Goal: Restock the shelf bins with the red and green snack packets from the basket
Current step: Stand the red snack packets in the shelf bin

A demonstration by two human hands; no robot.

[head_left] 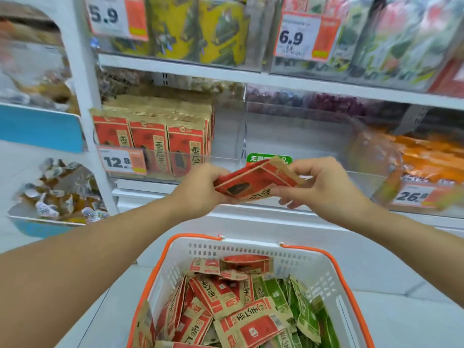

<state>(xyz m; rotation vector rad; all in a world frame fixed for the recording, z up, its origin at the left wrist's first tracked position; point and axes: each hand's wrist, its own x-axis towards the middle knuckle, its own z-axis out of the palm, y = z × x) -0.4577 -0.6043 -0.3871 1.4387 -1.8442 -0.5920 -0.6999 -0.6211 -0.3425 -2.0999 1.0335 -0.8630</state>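
Basket (251, 249): below your hands, full of red packets (241, 322) and green packets (298, 307).
Hands: your left hand (200, 189) and right hand (324, 187) both grip one red stack (253, 183).
Bin (160, 156): beyond your left hand, red packs upright.

red-and-kraft packets (253, 183), green packets (301, 312), white orange-rimmed basket (251, 249)

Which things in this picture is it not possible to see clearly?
Head view:
- Count of red packets: both hands cover the stack's ends.
- Green label: packets hide its text.
- Orange goods, right: motion-blurred.
- Basket: near end cut off by the bottom edge.
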